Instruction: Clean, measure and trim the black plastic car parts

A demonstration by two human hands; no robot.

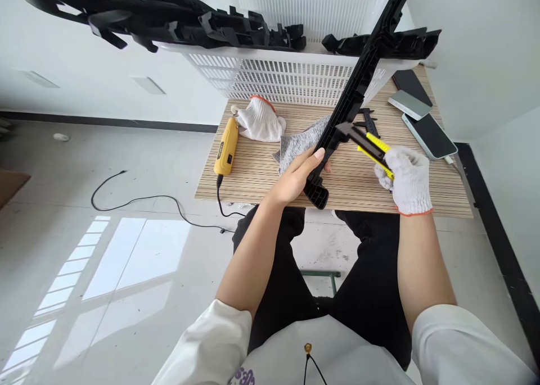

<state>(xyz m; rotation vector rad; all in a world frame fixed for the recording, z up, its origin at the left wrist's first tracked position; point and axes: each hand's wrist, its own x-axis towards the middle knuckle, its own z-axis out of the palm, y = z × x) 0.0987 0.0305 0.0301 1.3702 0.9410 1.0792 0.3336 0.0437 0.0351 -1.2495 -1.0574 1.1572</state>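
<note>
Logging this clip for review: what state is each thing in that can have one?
Long black plastic strip: held tilted by bare left hand.
Yellow utility knife: gripped by gloved right hand, at the strip.
Yellow corded tool: lying flat.
White knit glove: unworn, on table.
White plastic basket: holds black parts.

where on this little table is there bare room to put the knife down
Bare wood lies on the table in front of the yellow rotary tool and grey cloth, left of the left hand. The back is crowded: white basket, white glove, phones.
</note>
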